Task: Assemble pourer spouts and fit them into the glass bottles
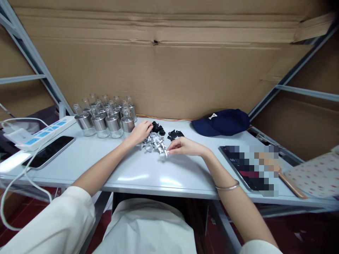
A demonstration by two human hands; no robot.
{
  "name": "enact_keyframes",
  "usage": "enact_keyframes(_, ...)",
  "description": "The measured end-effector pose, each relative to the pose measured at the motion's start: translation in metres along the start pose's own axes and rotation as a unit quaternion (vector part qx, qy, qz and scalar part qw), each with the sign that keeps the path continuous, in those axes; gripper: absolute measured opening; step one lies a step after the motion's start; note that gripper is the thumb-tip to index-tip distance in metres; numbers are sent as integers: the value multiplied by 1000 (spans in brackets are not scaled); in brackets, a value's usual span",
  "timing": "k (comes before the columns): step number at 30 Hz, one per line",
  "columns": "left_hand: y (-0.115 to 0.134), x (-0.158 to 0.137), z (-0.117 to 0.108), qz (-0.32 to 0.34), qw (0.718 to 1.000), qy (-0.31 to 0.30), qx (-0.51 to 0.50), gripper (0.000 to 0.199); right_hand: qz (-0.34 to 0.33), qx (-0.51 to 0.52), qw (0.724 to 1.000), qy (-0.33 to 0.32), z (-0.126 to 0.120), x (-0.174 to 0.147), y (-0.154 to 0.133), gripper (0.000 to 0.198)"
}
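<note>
My right hand [182, 146] pinches a small shiny silver part [166, 153] between thumb and fingers, at the near right edge of a loose pile of silver and whitish parts [153, 143]. On the pile's left side rests my left hand [141, 133], its fingers curled together, with the tips beside a heap of small black parts [159, 128]. What those fingers hold, if anything, is hidden. Behind my right hand lies a second small group of black parts [175, 134].
Several glass bottles with metal sleeves [111, 121] stand at back left. A power strip [47, 132], a white cable and a phone [50, 151] lie on the left. A navy cap [222, 122], a tablet-like device [238, 165] and a spotted cloth item [315, 173] are on the right.
</note>
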State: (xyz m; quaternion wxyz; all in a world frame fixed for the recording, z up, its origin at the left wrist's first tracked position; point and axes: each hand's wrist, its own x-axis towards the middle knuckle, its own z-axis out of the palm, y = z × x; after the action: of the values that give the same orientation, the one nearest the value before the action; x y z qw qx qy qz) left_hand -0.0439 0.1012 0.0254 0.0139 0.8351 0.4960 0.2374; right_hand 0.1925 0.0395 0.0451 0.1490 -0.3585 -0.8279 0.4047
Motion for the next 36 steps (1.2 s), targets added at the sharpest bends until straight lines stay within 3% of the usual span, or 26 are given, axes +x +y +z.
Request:
enact_keyframes(4,6,-15,0,72,996,-50,-21,35,25,15,999,-26,12,7,3,30)
enact_keyframes(9,11,-22,-2,40,994,-84,-58,38,47,77,996,-8,19,11,3,28)
enact_keyframes(12,16,-25,-7,54,992,-96,-61,40,35,66,997,-2,20,9,2,37)
enact_keyframes(16,24,-31,-12,144,982,-112,-46,47,4,-22,1000,23,20,6,2,52)
enact_keyframes(21,30,-36,-12,185,973,-138,-22,71,-18,-106,987,116,27,11,9,86)
enact_keyframes(25,26,-39,-10,206,969,-132,10,72,-52,-167,970,168,35,20,15,101)
enact_keyframes(32,17,-43,-8,228,966,-123,2,67,-59,-176,978,93,45,38,5,122)
enact_keyframes(36,9,-45,-12,244,962,-120,-4,57,-69,-153,982,82,48,44,1,128)
